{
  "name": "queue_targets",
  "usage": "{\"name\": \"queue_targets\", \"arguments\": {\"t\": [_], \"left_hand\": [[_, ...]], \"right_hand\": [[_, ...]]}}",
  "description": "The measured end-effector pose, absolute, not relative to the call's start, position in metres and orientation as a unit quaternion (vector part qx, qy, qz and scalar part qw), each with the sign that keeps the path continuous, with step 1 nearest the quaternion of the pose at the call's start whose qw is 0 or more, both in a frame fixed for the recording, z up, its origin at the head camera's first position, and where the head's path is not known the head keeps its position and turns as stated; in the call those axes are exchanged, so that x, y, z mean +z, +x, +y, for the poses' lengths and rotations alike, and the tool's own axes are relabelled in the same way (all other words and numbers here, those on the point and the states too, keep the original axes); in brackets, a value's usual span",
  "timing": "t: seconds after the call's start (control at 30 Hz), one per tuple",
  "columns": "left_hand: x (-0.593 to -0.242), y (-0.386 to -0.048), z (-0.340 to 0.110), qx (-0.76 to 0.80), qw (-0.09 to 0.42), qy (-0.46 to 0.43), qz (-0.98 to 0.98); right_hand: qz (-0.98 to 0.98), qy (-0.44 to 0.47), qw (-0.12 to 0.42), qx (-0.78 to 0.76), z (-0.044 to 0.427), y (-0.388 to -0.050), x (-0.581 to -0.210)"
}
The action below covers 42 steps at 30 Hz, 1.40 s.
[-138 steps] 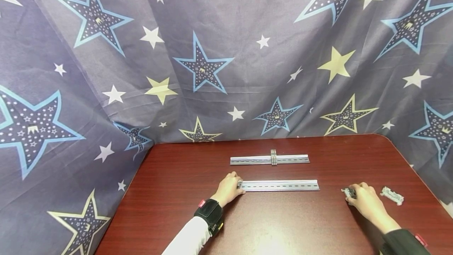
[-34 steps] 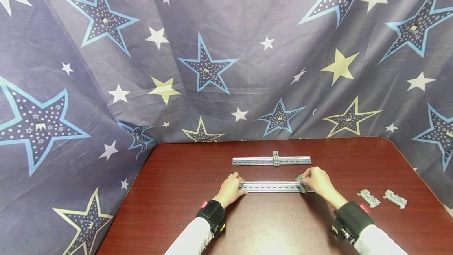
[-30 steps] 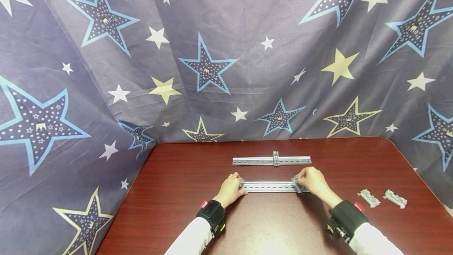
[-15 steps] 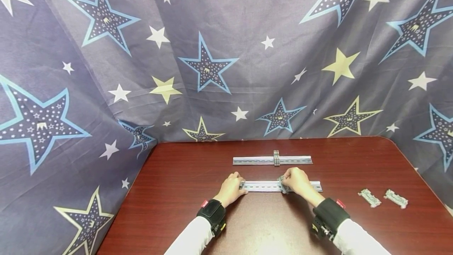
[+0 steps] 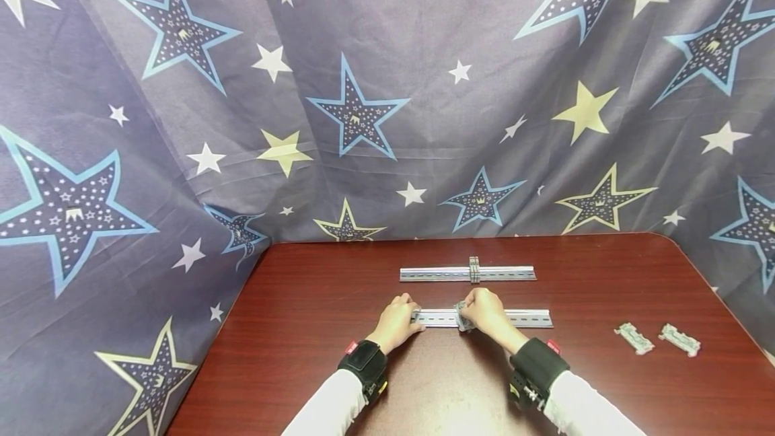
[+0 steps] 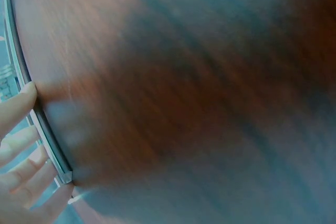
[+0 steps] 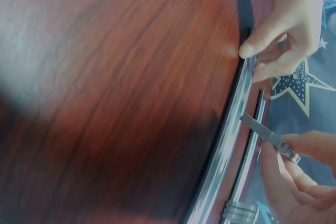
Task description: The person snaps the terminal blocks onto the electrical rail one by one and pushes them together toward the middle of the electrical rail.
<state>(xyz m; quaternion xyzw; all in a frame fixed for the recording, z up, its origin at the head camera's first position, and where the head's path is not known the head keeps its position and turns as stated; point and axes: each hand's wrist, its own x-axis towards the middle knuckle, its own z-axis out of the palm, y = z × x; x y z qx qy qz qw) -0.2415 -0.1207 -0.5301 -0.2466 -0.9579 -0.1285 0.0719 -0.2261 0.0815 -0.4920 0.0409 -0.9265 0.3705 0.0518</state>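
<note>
A silver slotted DIN rail [image 5: 529,318] lies crosswise on the table, its left end gripped by my left hand [image 5: 396,320]. In the left wrist view, the thumb of that left hand [image 6: 21,166] is on one long edge of the rail [image 6: 50,140], the other fingers opposite. My right hand [image 5: 487,311] pinches a thin grey terminal block [image 5: 463,318] across the rail, left of its middle. The right wrist view shows the terminal block [image 7: 268,136] edge-on between thumb and fingers, one end over the rail [image 7: 223,150]. Whether it is clipped on, I cannot tell.
Behind lies a second DIN rail [image 5: 436,274] carrying several terminal blocks [image 5: 475,270] packed together near its middle. Two loose terminal blocks, a nearer one [image 5: 634,338] and an outer one [image 5: 680,340], lie flat on the right. A star-patterned curtain [image 5: 375,194] hangs behind the table [image 5: 303,288].
From the loose blocks on the right, my right hand has brought one terminal block to the rail, then moved it leftward along the rail. My left hand stays at the rail's left end.
</note>
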Motion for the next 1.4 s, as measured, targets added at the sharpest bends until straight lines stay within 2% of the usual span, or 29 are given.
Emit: {"name": "queue_targets", "arguments": {"t": [0.6,1.4], "left_hand": [[-0.532,-0.243,-0.120,-0.122,0.082,-0.254,-0.956],[-0.532,-0.241,-0.121,-0.119,0.090,-0.257,-0.955]], "right_hand": [[-0.919,0.029,0.062,0.389,0.047,-0.224,-0.503],[-0.926,0.039,0.087,0.366,0.034,-0.234,-0.511]]}}
